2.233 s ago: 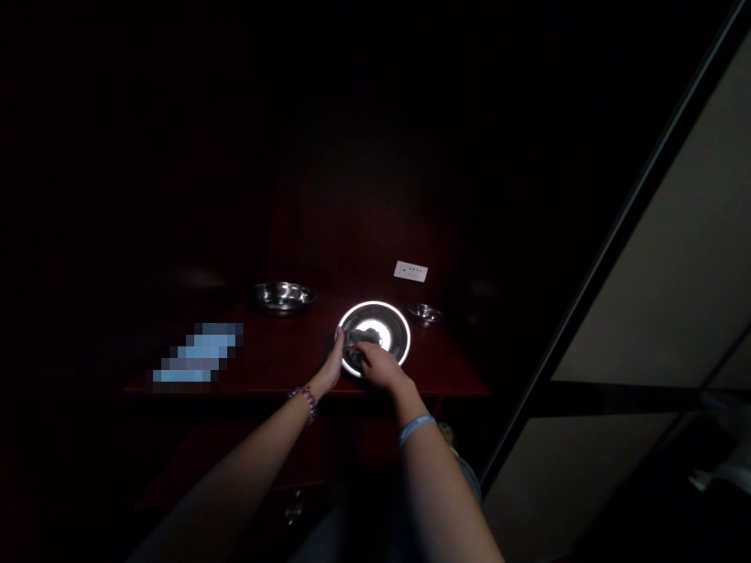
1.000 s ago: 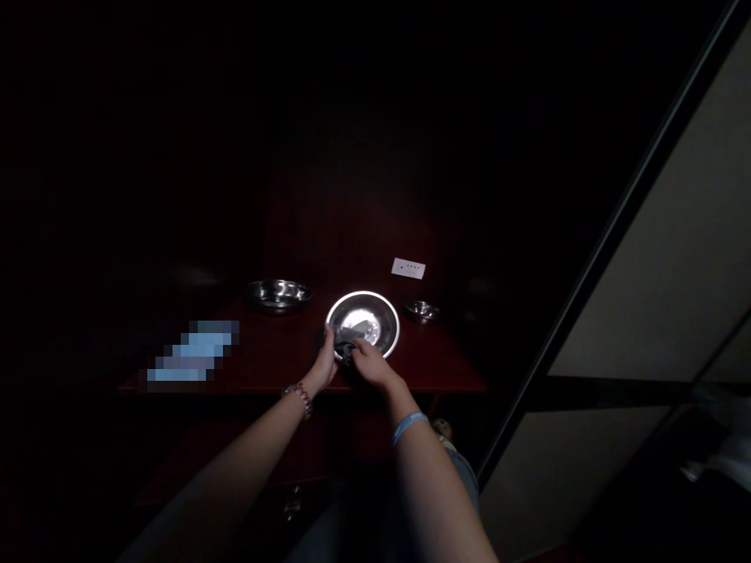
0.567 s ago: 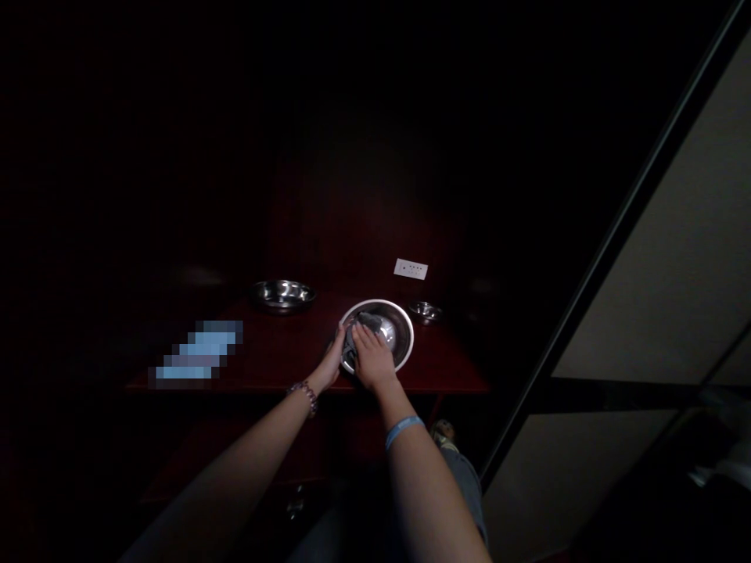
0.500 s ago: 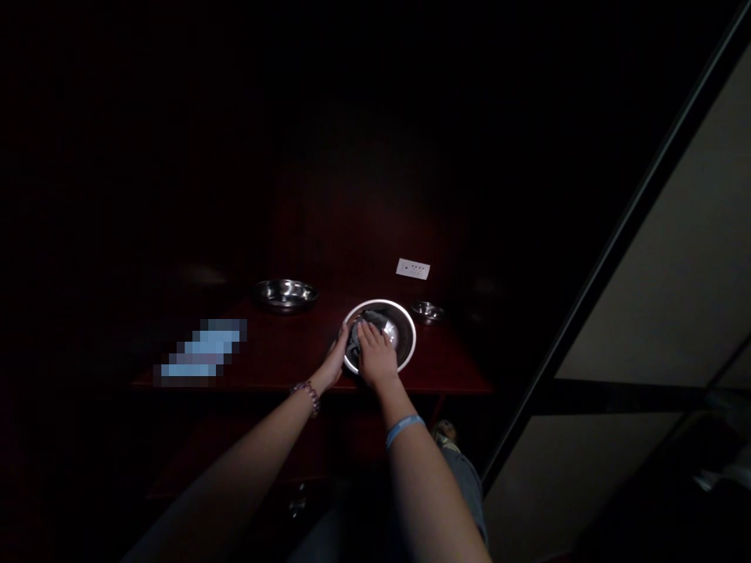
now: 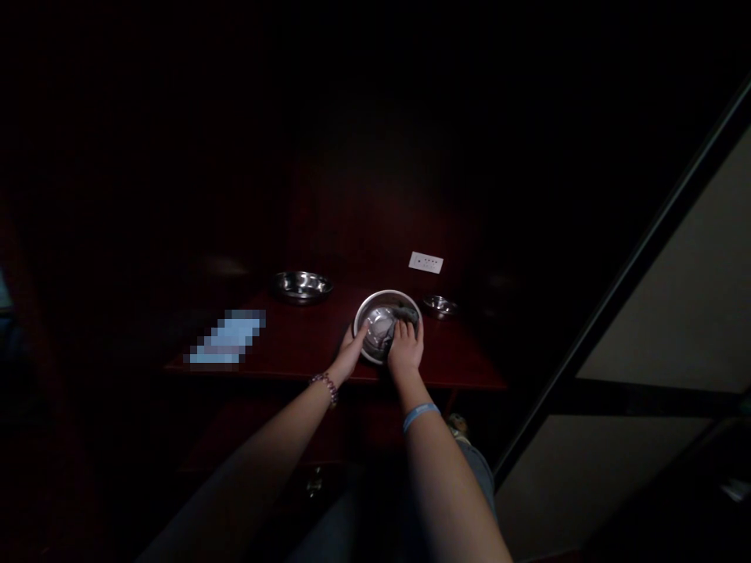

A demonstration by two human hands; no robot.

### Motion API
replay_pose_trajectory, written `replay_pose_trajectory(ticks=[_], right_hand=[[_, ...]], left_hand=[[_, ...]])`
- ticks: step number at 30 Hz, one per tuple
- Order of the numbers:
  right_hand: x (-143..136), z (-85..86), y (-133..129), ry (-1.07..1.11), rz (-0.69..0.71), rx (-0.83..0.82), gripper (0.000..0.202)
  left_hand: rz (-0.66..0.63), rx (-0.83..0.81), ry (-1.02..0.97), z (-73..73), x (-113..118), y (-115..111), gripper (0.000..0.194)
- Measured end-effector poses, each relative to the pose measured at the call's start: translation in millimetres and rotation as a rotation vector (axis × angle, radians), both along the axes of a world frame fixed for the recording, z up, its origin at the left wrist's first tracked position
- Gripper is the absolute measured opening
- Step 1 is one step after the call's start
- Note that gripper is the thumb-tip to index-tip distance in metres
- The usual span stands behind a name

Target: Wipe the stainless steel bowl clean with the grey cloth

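A steel bowl point(image 5: 379, 319) is between my hands over the front of the dark red shelf. My left hand point(image 5: 350, 353) grips its left side, with the thumb over the rim and the fingers hidden outside. Inside the bowl, my right hand point(image 5: 406, 350) presses a grey cloth point(image 5: 404, 312) against the right wall. Part of the cloth is hidden beneath the fingers.
A wide steel dish point(image 5: 301, 289) stands on the shelf point(image 5: 293, 344) at back left. Near a white socket plate point(image 5: 425, 263) sits a small steel bowl point(image 5: 440, 306). A blurred-out blue rectangle point(image 5: 228, 338) lies at left.
My right hand and the cloth have moved from the bowl's left side to its right side. My left thumb now lies over the rim, and the bowl appears more tilted.
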State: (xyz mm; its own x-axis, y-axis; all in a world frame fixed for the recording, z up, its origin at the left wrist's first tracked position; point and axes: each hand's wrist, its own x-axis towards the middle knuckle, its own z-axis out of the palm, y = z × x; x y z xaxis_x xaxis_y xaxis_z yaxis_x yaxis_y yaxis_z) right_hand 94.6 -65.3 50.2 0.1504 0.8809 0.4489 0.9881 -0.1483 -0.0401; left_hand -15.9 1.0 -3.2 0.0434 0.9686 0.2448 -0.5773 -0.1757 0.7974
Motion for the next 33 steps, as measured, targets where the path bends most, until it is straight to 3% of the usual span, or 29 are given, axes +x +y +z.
replay_pose_trajectory(ticks=[5,15,20,27,30,33], right_hand=[[-2,3.8,-4,-0.051,0.022,-0.141,0.058],[-4,1.0,-7,0.147,0.357,-0.274,0.054],[-13,1.3,-12,0.23,0.565,-0.181,0.058],[-16,9.1,-9,0.36,0.715,-0.148,0.058],[-17,9.6,-6,0.502,0.725,-0.125,0.054],[-18,12.7,-1,0.756,0.652,0.012,0.043]], left_hand=[[0.066,0.057,-0.005,-0.9,-1,2,0.048],[0.18,0.01,-0.072,4.2,-4,4,0.039],[0.172,-0.211,-0.069,6.6,-7,6,0.032],[0.135,-0.268,-0.08,9.7,-12,4,0.041],[0.146,-0.333,-0.109,11.4,-12,4,0.039],[0.126,-0.316,-0.175,13.5,-11,4,0.037]])
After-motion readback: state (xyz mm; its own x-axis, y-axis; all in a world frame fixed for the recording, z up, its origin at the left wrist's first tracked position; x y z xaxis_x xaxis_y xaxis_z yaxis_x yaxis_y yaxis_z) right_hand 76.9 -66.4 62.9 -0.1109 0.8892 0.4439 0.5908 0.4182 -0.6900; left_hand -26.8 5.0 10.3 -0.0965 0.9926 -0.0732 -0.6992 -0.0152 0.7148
